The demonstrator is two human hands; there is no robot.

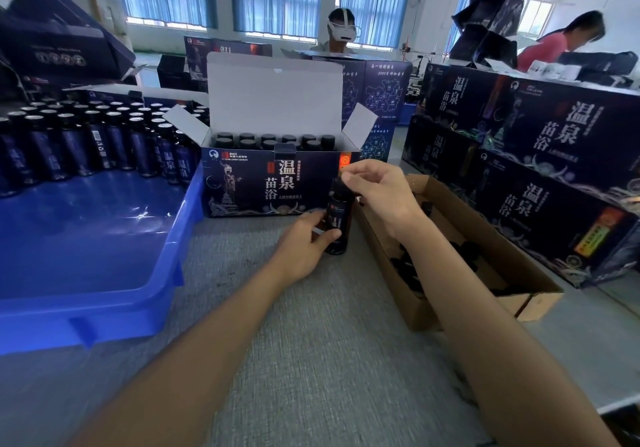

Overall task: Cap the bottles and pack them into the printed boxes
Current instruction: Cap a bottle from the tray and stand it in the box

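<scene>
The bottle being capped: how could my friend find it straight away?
Find the open printed box mid-table. In front of its right end one dark bottle is held: the left hand grips its body, the right hand pinches its cap. The other bottles sit in that box or the blue tray.

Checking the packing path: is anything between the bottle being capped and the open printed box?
Nothing visible. The bottle, held by the left hand and right hand, stands just before the printed box, lid raised; it only has to clear the front wall.
</scene>
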